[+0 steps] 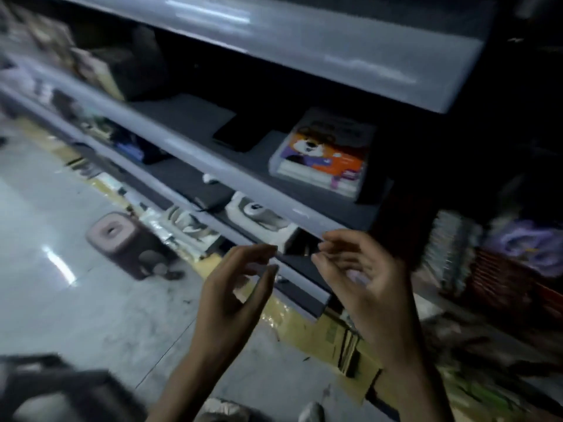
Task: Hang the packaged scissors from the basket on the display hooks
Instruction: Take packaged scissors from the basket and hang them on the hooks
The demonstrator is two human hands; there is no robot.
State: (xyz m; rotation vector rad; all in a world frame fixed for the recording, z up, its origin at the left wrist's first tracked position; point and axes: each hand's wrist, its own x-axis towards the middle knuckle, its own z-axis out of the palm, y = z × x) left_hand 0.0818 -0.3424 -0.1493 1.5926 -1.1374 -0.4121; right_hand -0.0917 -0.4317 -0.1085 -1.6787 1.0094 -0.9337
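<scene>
Grey store shelves [213, 153] run in tiers from 10 o'clock down to 4 o'clock, and the whole view is dim and smeared by motion. Beside them, pale glossy floor [61, 208] fills the 9 o'clock side, with a yellow strip [304, 324] along the foot of the shelving.

Both hands are raised near the centre, in front of the lower shelf edge, with the palms turned toward each other and a gap between them. The left hand [234, 287] sits at about 6 o'clock. Its grip is loosely spread, the thumb apart from the gently curled fingers, and it pinches nothing. The right hand [359, 269] is at about 4 o'clock with the same slack, spread grip, and it also holds nothing. Its fingertips are close to the shelf edge, though I cannot tell whether they touch it.

A dark blurred shape at 7 o'clock, low in the corner, is probably the basket [61, 388]; what it holds cannot be made out. On the lower shelf, flat pale packs [195, 229] lie just at 10 o'clock of the left hand. They may be the packaged scissors, but the print is unreadable.

On the middle shelf at 1 o'clock lies a stack of books [326, 153] with an orange and purple cartoon cover, and beside it at 12 o'clock is a flat black slab [234, 135]. A dark squat object with a pinkish top [122, 242] stands on the floor at 9 o'clock.
</scene>
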